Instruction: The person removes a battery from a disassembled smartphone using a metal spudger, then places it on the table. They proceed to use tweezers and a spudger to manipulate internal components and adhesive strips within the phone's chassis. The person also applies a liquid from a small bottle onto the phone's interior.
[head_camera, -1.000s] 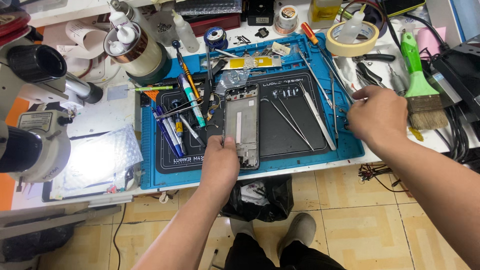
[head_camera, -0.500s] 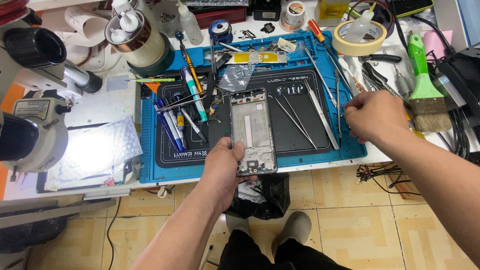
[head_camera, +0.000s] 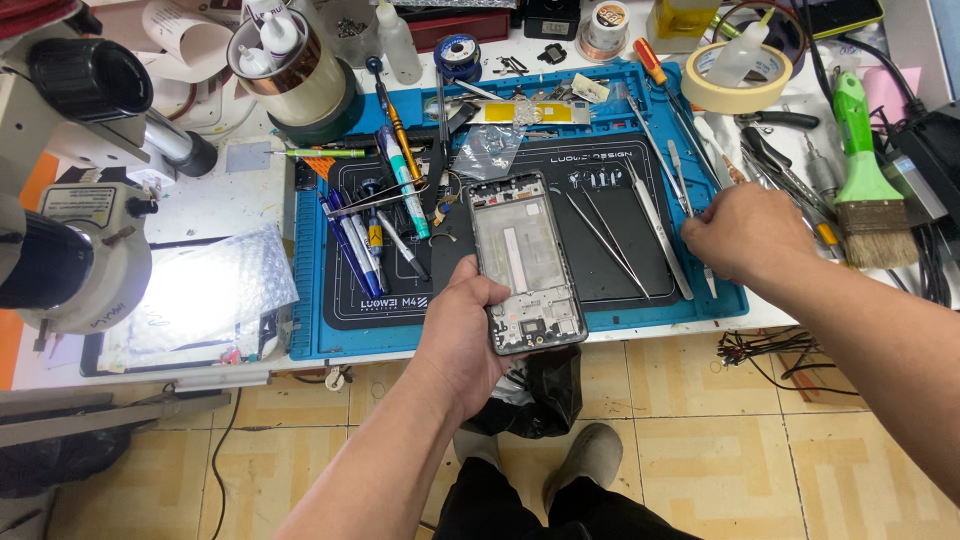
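My left hand (head_camera: 463, 338) grips the near end of an opened phone frame (head_camera: 522, 256), a grey rectangle with its bare inner parts facing up, held over the front edge of the blue work mat (head_camera: 610, 300). My right hand (head_camera: 745, 232) hovers over the mat's right side with fingers curled among thin metal tools; whether it grips one is hidden. Two tweezers (head_camera: 605, 238) and a flat metal pry tool (head_camera: 661, 235) lie on the dark centre of the mat between my hands.
A microscope (head_camera: 75, 200) stands at the left over a lit plastic bag (head_camera: 195, 290). Pens and screwdrivers (head_camera: 375, 225) clutter the mat's left side. A tape roll (head_camera: 742, 75), a green brush (head_camera: 862, 180) and cables sit at the right.
My left hand has lifted the phone frame off the mat and drawn it toward the table's front edge. My right hand has shifted slightly left among the tools.
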